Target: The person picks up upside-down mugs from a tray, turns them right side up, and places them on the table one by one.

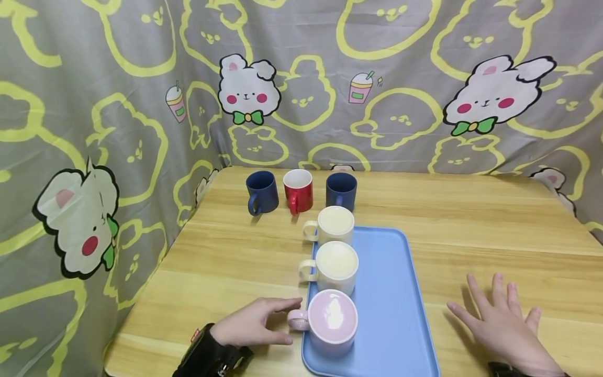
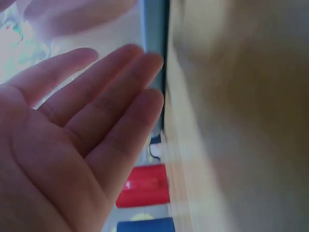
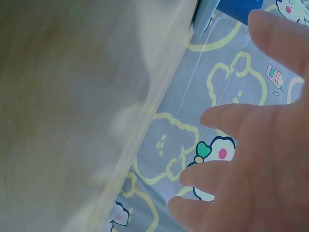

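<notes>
A pink mug [image 1: 332, 322] stands at the near left of a blue tray [image 1: 386, 293], its handle pointing left. My left hand [image 1: 256, 320] is beside that handle, thumb and fingers parted around it and holding nothing. In the left wrist view, the fingers [image 2: 116, 104] of this hand are extended. Behind the pink mug, two cream mugs stand in line along the tray's left side, the nearer cream mug [image 1: 336, 267] and the farther cream mug [image 1: 335, 226], handles also leftward. To the right of the tray, my right hand [image 1: 506, 324] hovers over the table with fingers spread and nothing held.
Toward the back of the wooden table [image 1: 226, 251] stand a dark blue mug [image 1: 263, 192], a red mug [image 1: 299, 192] and another dark blue mug [image 1: 341, 191] just behind the tray. A grey patterned curtain [image 1: 306, 131] hangs along the table's back and left sides.
</notes>
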{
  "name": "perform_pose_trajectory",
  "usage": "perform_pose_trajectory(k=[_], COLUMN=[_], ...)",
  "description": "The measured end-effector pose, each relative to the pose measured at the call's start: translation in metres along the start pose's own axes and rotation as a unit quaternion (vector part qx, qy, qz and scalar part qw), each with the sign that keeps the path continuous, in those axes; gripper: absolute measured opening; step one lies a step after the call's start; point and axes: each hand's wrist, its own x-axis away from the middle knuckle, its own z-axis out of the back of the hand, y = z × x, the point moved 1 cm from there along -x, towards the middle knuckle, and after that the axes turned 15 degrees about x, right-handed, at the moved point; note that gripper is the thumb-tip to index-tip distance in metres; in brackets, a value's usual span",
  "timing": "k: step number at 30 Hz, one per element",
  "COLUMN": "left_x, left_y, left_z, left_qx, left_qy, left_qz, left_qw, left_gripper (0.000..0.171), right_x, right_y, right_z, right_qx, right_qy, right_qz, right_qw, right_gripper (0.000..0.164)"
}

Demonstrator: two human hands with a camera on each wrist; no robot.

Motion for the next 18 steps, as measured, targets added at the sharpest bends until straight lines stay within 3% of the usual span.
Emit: perform_pose_trajectory(k=[5,8,10,13,16,18], left_x=[-0.004,-0.005,-0.007,-0.016,-0.035,-0.053], left_y=[0.001,0.002,0.004,0.006,0.007,0.006], left_z=[-0.009,-0.005,0.004,0.026,0.050,0.062], left_qx=[-0.036,-0.045,-0.045,-0.046,-0.059,-0.075], left_qy=[0.005,0.021,0.046,0.113,0.182,0.205], left_qz=[-0.014,-0.004,0.011,0.017,0.007,0.000], left_qw=[0.9993,0.9988,0.9979,0.9924,0.9815,0.9760], left_gripper=[0.053,0.054,0.054,0.050,0.048,0.049], right_x=[0.000,0.000,0.000,-0.001,-0.001,-0.001], right_y=[-0.001,-0.002,-0.003,-0.003,-0.003,-0.004], right_z=[0.000,0.000,0.001,0.001,0.001,0.001], right_qx=[-0.002,-0.005,-0.006,-0.005,-0.004,-0.003], right_qy=[0.005,0.004,0.003,0.001,-0.003,-0.006], right_qz=[0.001,0.001,0.001,0.002,0.002,0.003], right_qw=[1.000,1.000,1.000,1.000,1.000,1.000], right_gripper=[0.087,0.087,0.087,0.087,0.087,0.087])
